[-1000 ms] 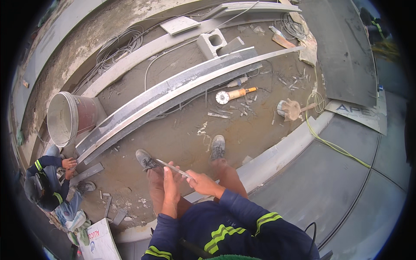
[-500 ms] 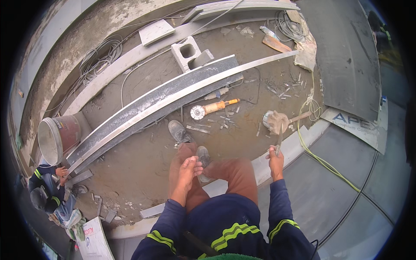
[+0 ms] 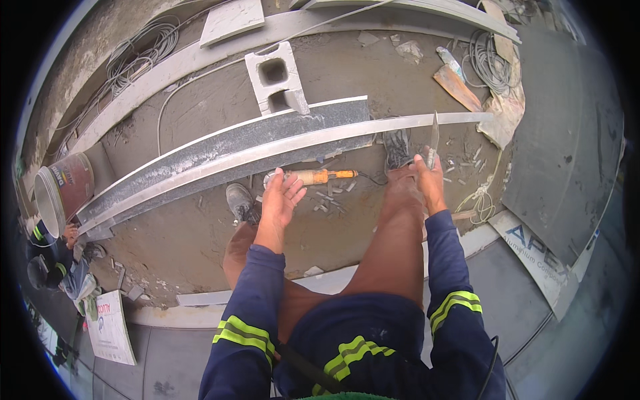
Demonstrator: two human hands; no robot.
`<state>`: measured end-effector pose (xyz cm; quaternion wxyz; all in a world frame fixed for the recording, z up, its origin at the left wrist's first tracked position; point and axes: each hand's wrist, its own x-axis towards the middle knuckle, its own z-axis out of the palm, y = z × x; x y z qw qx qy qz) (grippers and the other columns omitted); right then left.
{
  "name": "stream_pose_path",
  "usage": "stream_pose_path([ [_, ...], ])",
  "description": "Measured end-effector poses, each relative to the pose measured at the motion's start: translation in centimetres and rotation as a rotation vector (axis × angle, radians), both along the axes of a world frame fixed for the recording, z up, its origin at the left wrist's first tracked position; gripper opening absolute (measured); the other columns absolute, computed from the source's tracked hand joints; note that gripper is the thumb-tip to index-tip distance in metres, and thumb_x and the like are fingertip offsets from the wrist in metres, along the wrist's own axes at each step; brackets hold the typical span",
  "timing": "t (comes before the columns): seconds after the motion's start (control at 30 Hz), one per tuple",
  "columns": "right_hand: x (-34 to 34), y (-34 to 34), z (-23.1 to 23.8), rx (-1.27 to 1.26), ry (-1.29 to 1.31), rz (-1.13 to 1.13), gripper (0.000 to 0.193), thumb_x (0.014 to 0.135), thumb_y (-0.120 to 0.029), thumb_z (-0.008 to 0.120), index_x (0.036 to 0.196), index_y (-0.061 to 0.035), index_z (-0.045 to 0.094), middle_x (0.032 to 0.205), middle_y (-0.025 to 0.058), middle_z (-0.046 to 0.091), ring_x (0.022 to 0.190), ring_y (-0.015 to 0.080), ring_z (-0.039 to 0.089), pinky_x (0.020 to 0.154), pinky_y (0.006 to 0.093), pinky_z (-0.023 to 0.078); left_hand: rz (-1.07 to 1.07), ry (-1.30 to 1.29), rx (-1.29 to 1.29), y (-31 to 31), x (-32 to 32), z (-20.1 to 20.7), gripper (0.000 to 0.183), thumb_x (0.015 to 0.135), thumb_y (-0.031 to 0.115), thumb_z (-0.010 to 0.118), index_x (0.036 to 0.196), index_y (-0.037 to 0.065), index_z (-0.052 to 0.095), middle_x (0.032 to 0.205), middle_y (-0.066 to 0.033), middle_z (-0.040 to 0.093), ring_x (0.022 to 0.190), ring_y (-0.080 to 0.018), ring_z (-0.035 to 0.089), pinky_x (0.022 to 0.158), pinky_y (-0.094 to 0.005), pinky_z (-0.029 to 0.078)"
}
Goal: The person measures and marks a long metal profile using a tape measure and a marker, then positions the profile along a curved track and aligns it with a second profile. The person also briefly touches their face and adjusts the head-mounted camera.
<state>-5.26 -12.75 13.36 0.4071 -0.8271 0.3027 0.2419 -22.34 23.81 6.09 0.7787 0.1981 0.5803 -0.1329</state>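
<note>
My right hand (image 3: 430,180) is closed around a narrow flat-bladed hand tool (image 3: 435,133), its blade pointing away from me and overlapping the long pale curved strip (image 3: 287,143) from this view. My left hand (image 3: 280,200) is empty, its fingers loosely spread. Past its fingers lies an orange-and-yellow angle grinder (image 3: 323,175), whose disc end is partly hidden by that hand. The strip runs along a dark grey curved panel (image 3: 227,143) in front of me. A co-worker's hand (image 3: 70,233) is at the strip's far left end.
A hollow concrete block (image 3: 275,70) stands against the panel's far side. At left is a large bucket (image 3: 63,190). Small offcuts (image 3: 327,200) litter the ground. Cable coils (image 3: 493,60), rope (image 3: 481,200) and a dark sheet (image 3: 567,147) occupy the right side.
I have stepped toward the panel, my right foot now near its edge. My right hand has carried the bladed tool away from the pot on the right, up to the strip. My left hand's fingers have spread.
</note>
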Motion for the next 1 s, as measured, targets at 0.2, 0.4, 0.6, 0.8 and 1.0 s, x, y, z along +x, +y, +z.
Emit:
stream_pose_path([
  [0.2, 9.0, -1.9, -12.6, -0.094, 0.093, 0.442, 0.079, 0.102, -0.046, 0.071, 0.167, -0.0132, 0.039, 0.129, 0.0176, 0.072, 0.113, 0.0284, 0.066, 0.103, 0.0393, 0.051, 0.188, 0.245, 0.2, -5.4, 8.2, -7.1, 0.102, 0.101, 0.058, 0.073, 0.171, 0.009, 0.017, 0.164, -0.0306, 0.034, 0.143, -0.0447, 0.051, 0.109, -0.0583, 0.055],
  [0.4, 9.7, -3.2, -15.4, 0.002, 0.086, 0.347, 0.065, 0.093, -0.047, 0.079, 0.146, -0.0118, 0.065, 0.129, 0.0224, 0.075, 0.122, 0.0348, 0.071, 0.106, 0.0415, 0.052, 0.209, 0.422, 0.439, -7.3, 10.7, -9.7, 0.101, 0.092, 0.053, 0.085, 0.151, -0.005, 0.026, 0.144, -0.0376, 0.047, 0.107, -0.0454, 0.072, 0.08, -0.0503, 0.067],
  [0.6, 9.2, -3.2, -15.6, -0.039, 0.014, 0.236, 0.053, 0.09, -0.036, 0.087, 0.133, -0.0061, 0.075, 0.121, 0.012, 0.078, 0.111, 0.0213, 0.07, 0.101, 0.0351, 0.053, 0.166, 0.416, 0.513, -7.7, 10.7, -10.1, 0.087, 0.096, 0.042, 0.083, 0.143, -0.006, 0.028, 0.134, -0.0365, 0.052, 0.106, -0.0448, 0.072, 0.081, -0.0515, 0.068],
  [0.8, 8.5, -3.8, -16.8, -0.002, -0.06, 0.223, 0.054, 0.086, -0.036, 0.089, 0.131, -0.0099, 0.076, 0.118, 0.0148, 0.08, 0.11, 0.0274, 0.074, 0.101, 0.0387, 0.055, 0.162, 0.349, 0.518, -7.4, 9.8, -10.2, 0.083, 0.097, 0.041, 0.083, 0.138, -0.007, 0.03, 0.13, -0.0372, 0.055, 0.108, -0.0462, 0.073, 0.082, -0.0526, 0.069],
  [1.0, 8.6, -4.0, -17.0, -0.022, -0.062, 0.242, 0.053, 0.086, -0.036, 0.089, 0.13, -0.0078, 0.077, 0.118, 0.0155, 0.08, 0.11, 0.0273, 0.074, 0.102, 0.0391, 0.054, 0.154, 0.339, 0.529, -7.4, 9.7, -10.1, 0.077, 0.097, 0.042, 0.084, 0.132, -0.005, 0.033, 0.126, -0.0354, 0.058, 0.108, -0.0454, 0.073, 0.081, -0.0522, 0.069],
])
